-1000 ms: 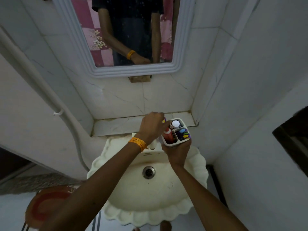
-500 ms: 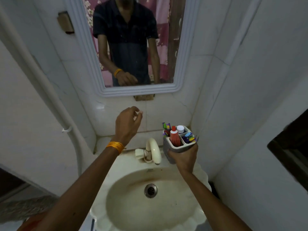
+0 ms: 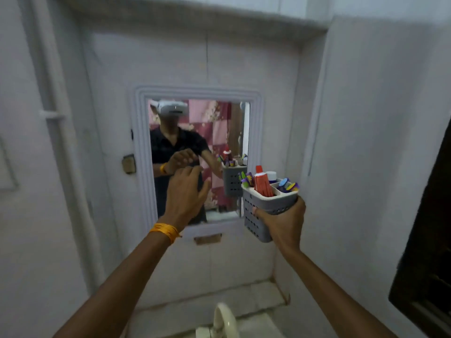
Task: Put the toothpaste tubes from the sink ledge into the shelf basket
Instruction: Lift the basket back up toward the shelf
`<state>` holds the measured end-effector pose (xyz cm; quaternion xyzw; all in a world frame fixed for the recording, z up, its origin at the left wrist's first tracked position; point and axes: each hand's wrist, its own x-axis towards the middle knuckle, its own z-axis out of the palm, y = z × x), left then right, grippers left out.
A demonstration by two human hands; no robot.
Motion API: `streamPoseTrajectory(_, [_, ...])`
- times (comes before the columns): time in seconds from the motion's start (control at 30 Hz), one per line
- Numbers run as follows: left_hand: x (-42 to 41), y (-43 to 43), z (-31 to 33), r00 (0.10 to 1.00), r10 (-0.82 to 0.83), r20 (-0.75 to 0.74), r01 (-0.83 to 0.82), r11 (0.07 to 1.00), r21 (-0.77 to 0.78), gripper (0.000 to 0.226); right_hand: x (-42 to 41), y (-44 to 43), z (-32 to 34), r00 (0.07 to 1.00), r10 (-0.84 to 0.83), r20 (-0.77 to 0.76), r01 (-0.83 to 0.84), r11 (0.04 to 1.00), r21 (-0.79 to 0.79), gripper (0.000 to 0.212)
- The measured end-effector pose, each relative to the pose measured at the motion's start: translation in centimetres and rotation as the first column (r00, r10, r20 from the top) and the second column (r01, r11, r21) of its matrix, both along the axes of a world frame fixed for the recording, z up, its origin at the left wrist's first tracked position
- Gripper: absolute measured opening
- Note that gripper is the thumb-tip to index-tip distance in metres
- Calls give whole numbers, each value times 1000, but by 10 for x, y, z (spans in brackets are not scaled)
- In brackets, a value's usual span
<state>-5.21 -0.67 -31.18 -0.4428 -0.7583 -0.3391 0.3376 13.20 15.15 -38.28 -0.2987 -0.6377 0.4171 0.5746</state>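
Observation:
My right hand [image 3: 284, 224] grips a grey perforated basket [image 3: 258, 215] and holds it up at chest height, right of the mirror. A red toothpaste tube [image 3: 262, 182] stands upright in the basket's left compartment, with a white-capped tube [image 3: 271, 175] just behind it. Colourful toothbrush heads [image 3: 288, 185] stick out of the right compartment and at the left edge. My left hand [image 3: 186, 193] is raised in front of the mirror, fingers apart, holding nothing. It is apart from the basket, to its left.
A white-framed mirror [image 3: 142, 154] hangs on the tiled wall and reflects the person and basket. A ledge [image 3: 258, 297] runs below, with the cream tap [image 3: 224, 318] at the bottom edge. A white pipe [image 3: 61, 142] runs down the left wall. A dark opening [image 3: 429, 240] is on the right.
The view tilted up from the sink to the mirror. My right hand raised the basket higher. My left hand rose from above the tap to in front of the mirror and spread its fingers.

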Motion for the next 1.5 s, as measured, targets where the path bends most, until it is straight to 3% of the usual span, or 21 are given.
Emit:
streamPoseTrajectory(0.3, [-2, -1, 126, 951, 38, -307, -10, 996, 92, 27, 10, 14, 161, 997, -58, -60, 68, 980, 187, 95])
streamPoseTrajectory(0.77, [30, 24, 320, 879, 128, -459, -16, 970, 241, 41, 29, 12, 356, 965, -90, -246, 175, 921, 348, 99])
streamPoseTrajectory(0.9, [21, 31, 350, 852, 193, -487, -123, 977, 172, 45, 31, 8, 402, 957, -54, -284, 151, 931, 333, 114])
streamPoseTrajectory(1.2, [-16, 51, 373, 895, 271, -355, -336, 932, -136, 60, 7, 29, 466, 951, -88, -296, 169, 951, 258, 110])
streamPoseTrajectory(1.5, [-24, 61, 376, 852, 310, -421, -394, 910, -127, 71, -9, 41, 510, 960, -65, -272, 144, 948, 283, 126])
